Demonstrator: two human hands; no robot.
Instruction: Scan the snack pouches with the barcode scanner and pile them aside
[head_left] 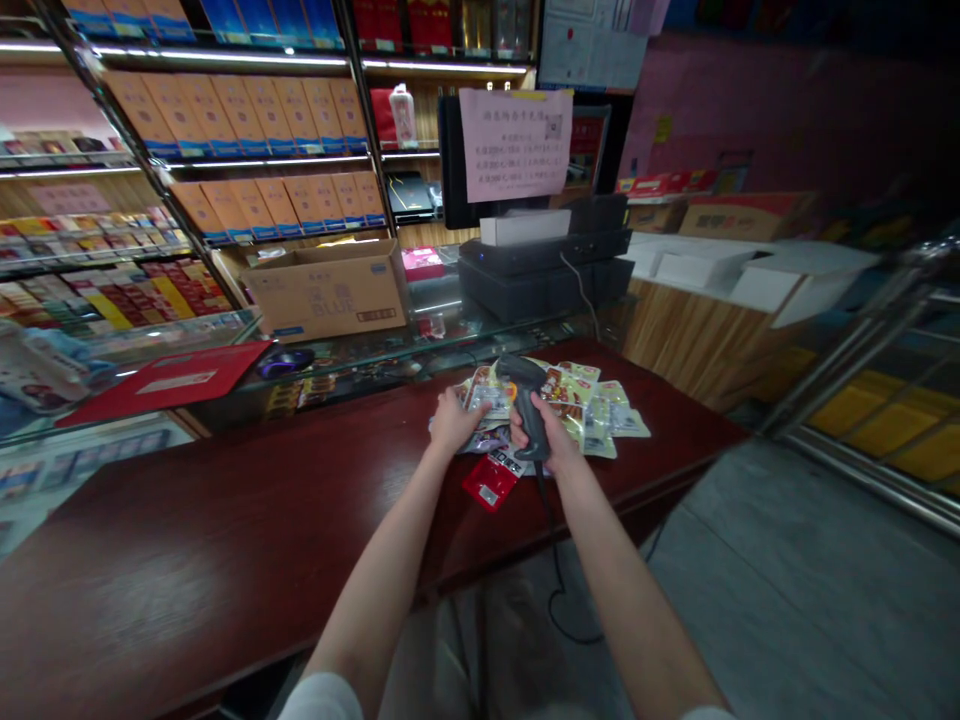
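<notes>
A dark grey barcode scanner (534,425) is in my right hand (556,440), with my fingers wrapped round its handle and its head tilted to the left over the packets. My left hand (453,422) grips the left side of a shiny snack packet (486,393), thumb across its face. Beneath and beside both hands lies a loose pile of snack packets (596,415), mostly pale green and yellow. A red packet (491,482) sticks out at the near side of the pile. From the scanner's handle a black cable (556,570) hangs over the table edge.
The packets lie on a dark red wooden table (300,520). Behind it stands a glass counter bearing a cardboard box (330,290), a red folder (176,380), a mouse (285,360) and a monitor (450,170) with a paper sign (516,145). A metal railing (870,400) runs at the right.
</notes>
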